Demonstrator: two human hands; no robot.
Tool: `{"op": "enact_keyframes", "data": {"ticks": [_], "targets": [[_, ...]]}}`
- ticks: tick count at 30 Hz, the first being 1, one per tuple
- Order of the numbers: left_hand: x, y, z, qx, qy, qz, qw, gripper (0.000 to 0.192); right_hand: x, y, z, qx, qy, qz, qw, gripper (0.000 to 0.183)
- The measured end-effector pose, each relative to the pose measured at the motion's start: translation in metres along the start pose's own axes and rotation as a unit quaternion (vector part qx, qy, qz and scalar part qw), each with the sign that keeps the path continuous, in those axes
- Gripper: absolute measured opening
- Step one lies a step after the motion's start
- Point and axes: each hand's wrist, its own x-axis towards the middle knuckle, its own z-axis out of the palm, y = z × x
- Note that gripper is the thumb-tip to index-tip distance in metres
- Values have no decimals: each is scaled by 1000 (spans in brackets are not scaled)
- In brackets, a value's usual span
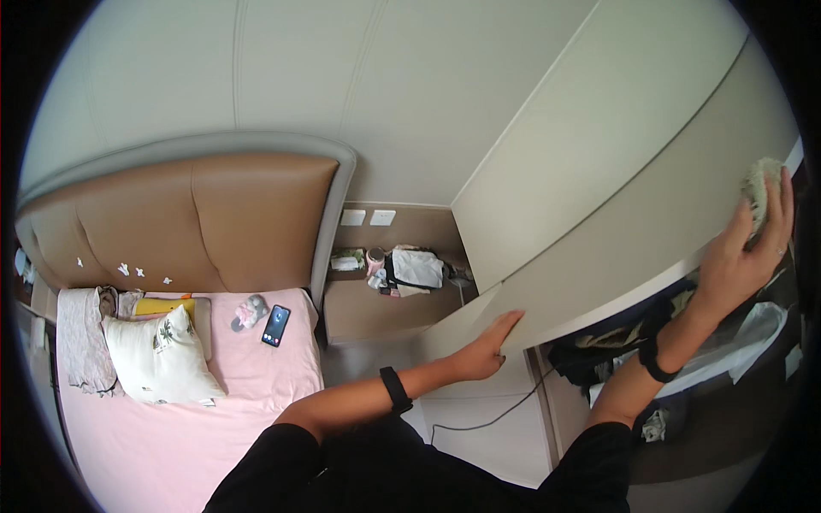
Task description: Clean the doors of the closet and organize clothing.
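My right hand (737,269) holds a bunched, pale grey-green cloth (762,186) against the upper right part of a beige wardrobe door (628,237). The fingers are bent over the cloth. Lower down and to the left, my left hand (484,349) grips the same door at its edge; part of its fingers is hidden there. The door stands swung out, with its pale edge towards me. Behind it, the wardrobe's inside shows dark clothes (584,359) and a white plastic bag (757,340).
Left is a bed with a pink sheet (269,378), a white cushion (160,359), a smartphone (276,326) and a brown headboard (256,218). A bedside cabinet (365,314) bears folded cloth (417,268) and small items. A dark cable (494,420) hangs below my left hand.
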Motion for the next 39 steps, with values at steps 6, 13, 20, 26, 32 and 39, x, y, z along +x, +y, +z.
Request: {"op": "enact_keyframes", "data": {"ticks": [6, 13, 20, 26, 32, 39], "targets": [[0, 1, -12, 6, -8, -14, 1000, 92, -95, -55, -4, 30, -40, 52, 997, 40], [-37, -17, -12, 39, -124, -50, 990, 102, -209, -99, -39, 48, -129, 72, 988, 40], [-84, -89, -1, 13, -124, -157, 980, 101, -333, -168, -56, 96, -220, 105, 965, 43], [-93, -108, -24, -85, -133, -187, 970, 91, -427, -227, -88, 171, -350, 124, 913, 40], [-79, -57, -50, -103, -96, -155, 978, 76, -471, -269, -110, 210, -411, 173, 870, 41], [-44, -13, -20, 78, -11, -78, 994, 81, -496, -304, -130, 357, -639, 385, 563, 41]]}}
